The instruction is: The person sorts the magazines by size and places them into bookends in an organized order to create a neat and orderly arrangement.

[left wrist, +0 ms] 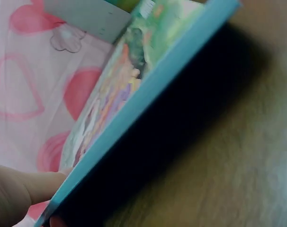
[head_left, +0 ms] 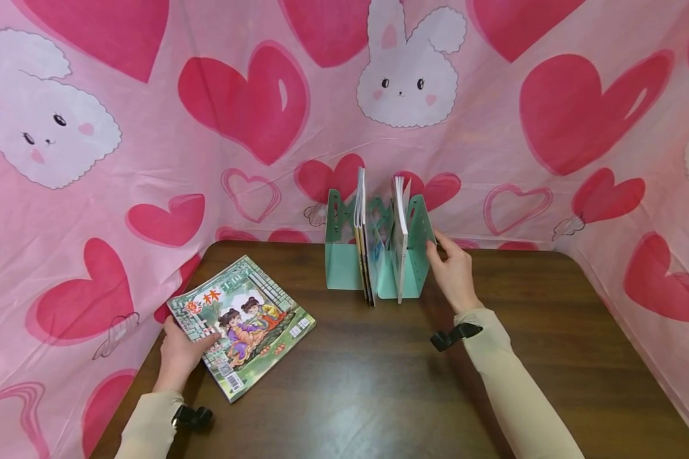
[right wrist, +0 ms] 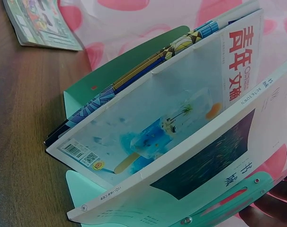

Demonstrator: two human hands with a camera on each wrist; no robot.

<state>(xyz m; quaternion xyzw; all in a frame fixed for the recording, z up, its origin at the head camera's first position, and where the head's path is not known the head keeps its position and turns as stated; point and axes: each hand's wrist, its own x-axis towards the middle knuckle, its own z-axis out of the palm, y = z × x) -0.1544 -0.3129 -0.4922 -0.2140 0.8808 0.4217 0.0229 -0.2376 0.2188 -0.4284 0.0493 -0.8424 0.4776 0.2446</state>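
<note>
My left hand (head_left: 178, 357) grips the near left edge of a magazine (head_left: 264, 338) with two cartoon children on its cover, thumb on top. In the left wrist view the magazine (left wrist: 129, 90) is tilted, with dark shadow beneath its spine. My right hand (head_left: 453, 271) pinches the right end plate of a mint-green expandable bookend (head_left: 342, 271). Upright inside it stand several thin magazines (head_left: 360, 223) left of the middle and a white one (head_left: 402, 245) near the right plate. The right wrist view shows an ice-pop cover (right wrist: 181, 109) behind the white magazine (right wrist: 134, 198).
The dark wooden table (head_left: 356, 382) carries everything. Behind and beside it hangs a pink cloth (head_left: 333, 121) with hearts and rabbits, close to the back of the bookend. Black wrist straps (head_left: 456, 336) sit on both sleeves.
</note>
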